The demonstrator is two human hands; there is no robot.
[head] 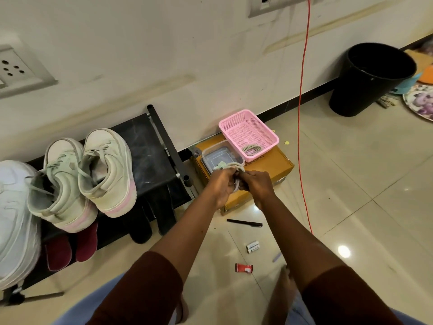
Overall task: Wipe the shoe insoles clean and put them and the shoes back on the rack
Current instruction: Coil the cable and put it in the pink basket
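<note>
A pair of pale green and cream sneakers (84,177) with pink soles stands on the top shelf of the black shoe rack (150,146), toes toward the wall. A white shoe (14,214) sits at the rack's left end. My left hand (222,186) and my right hand (256,186) meet over a clear plastic container (216,156), both closed on a coiled whitish cord (236,170). No insole shows in either hand.
The container and a pink mesh basket (248,134) rest on a yellow cardboard box (276,167). Dark red slippers (72,247) and black shoes sit on the lower shelf. A pen (244,223), batteries (253,247) and a red wrapper lie on the tiles. A black bin (370,78) stands right.
</note>
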